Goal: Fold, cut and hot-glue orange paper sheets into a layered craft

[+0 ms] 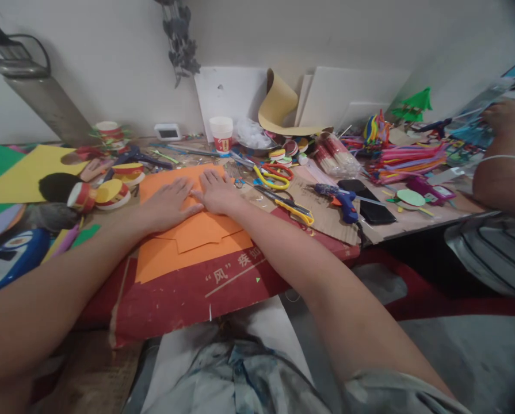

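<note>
An orange foam or paper sheet (157,261) lies on a red printed cardboard (171,302) at the table's front edge. On top of it rests a cut-out orange piece (199,234) with a stepped outline. My left hand (166,204) lies flat on the orange piece, fingers stretched out. Beside it my right hand (216,192) also presses flat there, its fingers pointing away from me. The two hands meet near the middle and partly cover the upper part of the piece. Neither hand grasps anything.
Right of the sheet lie a yellow utility knife (298,213), yellow-handled scissors (274,177), a blue glue gun (341,201) and a black phone (367,201). Small drum-like crafts (113,194) and a metal bottle (45,98) stand left. Another person's arm (505,155) is at far right.
</note>
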Available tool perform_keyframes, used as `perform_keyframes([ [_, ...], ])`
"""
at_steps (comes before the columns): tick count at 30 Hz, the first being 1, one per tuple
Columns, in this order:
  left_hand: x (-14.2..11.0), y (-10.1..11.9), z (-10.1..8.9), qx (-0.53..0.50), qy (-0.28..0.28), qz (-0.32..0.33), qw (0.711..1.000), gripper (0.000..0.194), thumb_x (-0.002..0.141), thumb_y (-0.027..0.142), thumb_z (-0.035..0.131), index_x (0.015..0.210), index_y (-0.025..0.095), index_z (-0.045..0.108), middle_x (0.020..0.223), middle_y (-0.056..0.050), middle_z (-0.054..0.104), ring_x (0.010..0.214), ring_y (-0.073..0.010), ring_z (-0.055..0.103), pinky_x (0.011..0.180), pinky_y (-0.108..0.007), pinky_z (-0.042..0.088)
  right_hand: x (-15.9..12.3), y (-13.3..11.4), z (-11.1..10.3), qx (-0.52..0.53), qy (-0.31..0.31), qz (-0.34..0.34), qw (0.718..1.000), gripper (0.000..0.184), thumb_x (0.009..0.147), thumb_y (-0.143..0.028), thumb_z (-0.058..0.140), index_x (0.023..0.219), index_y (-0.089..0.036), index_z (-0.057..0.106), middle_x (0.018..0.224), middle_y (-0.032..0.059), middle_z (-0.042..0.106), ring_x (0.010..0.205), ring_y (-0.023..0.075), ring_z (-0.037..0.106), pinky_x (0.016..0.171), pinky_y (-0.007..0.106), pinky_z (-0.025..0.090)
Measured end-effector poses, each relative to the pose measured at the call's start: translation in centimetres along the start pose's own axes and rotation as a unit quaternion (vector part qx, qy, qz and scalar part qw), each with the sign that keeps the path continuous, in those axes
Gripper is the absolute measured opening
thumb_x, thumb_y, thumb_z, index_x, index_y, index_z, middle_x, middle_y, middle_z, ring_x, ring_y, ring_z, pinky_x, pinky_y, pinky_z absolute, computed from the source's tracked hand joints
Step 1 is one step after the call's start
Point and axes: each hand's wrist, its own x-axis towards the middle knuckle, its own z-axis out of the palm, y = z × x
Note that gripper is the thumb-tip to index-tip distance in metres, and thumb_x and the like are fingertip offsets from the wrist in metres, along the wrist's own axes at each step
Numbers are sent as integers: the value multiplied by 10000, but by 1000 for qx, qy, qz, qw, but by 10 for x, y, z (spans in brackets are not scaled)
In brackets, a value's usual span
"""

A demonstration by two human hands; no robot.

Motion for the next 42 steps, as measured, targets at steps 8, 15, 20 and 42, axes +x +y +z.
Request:
perform_keyframes([
  [8, -4, -5, 5, -10, -4, 0, 1000, 965, 1011, 711, 299, 1716, 56, 222, 1791, -204, 212, 1680, -358, 158, 1359, -485, 123, 2, -3, 7, 34, 3, 16, 999, 775, 1114, -556, 341, 1652, 1, 356, 1770, 217, 273, 1672, 325, 191, 1361, 561, 106],
  [15, -5, -2, 4, -16, -10, -9, 1000, 989, 1015, 715, 340, 1714, 27, 206, 1796, -222, 167, 1687, -349, 127, 1367, -483, 100, -4, -5, 0, 46, -20, -32, 998, 640, 1128, -410, 357, 1679, -84, 360, 1788, 143, 256, 1685, 259, 154, 1374, 519, 70],
  [20, -1, 0, 1, -14, -22, 5, 1000, 1047, 1009, 728, 363, 1702, -34, 176, 1788, -261, 145, 1680, -377, 133, 1361, -514, 107, -6, -6, -6, 2, -76, -55, 996, 734, 1127, -487, 355, 1706, -42, 271, 1791, 167, 213, 1680, 292, 172, 1358, 566, 115],
  [42, -12, 11, -4, -63, 94, 65, 991, 1097, 977, 804, 409, 1722, 34, 174, 1798, -238, 88, 1689, -383, 43, 1362, -536, 74, -17, -7, -17, -56, 54, 100, 992, 733, 1126, -422, 289, 1712, 11, 208, 1810, 197, 103, 1695, 296, 76, 1365, 491, 83],
])
